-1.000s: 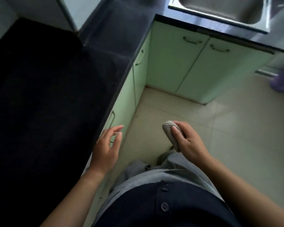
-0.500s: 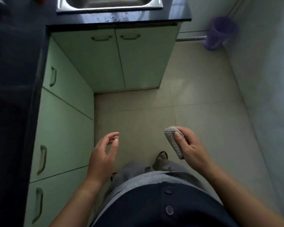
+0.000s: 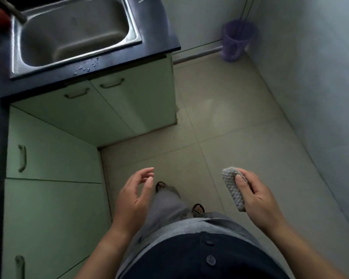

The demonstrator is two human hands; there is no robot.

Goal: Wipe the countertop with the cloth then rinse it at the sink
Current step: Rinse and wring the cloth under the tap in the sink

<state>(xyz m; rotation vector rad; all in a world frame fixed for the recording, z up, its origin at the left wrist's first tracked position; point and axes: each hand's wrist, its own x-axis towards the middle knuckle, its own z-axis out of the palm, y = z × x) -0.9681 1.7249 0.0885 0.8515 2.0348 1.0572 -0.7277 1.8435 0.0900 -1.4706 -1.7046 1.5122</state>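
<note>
Place: home kitchen
Evidence: steel sink (image 3: 73, 31) set in dark countertop (image 3: 117, 63), green cabinets (image 3: 129, 105), tiled floor (image 3: 230, 137)

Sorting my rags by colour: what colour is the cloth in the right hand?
Light grey, with a bumpy knobbly weave; the cloth shows clearly in the head view.

Steel sink (image 3: 73, 35) sits upper left, set in dark countertop (image 3: 117, 63); water drops on the counter just in front of sink rim. Green cabinet doors (image 3: 113, 109) below sink. Purple bin (image 3: 237, 41) in far corner, well right of sink, by the wall. Nearer the camera than sink: right hand (image 3: 256, 196) wrapped round a bunched grey cloth (image 3: 233, 188), thumb on top, held over tiled floor (image 3: 230, 133). Left hand (image 3: 133, 200) empty, fingers loosely curled, apart from cloth, beside lower cabinets. Sandalled feet visible btwn hands.
</note>
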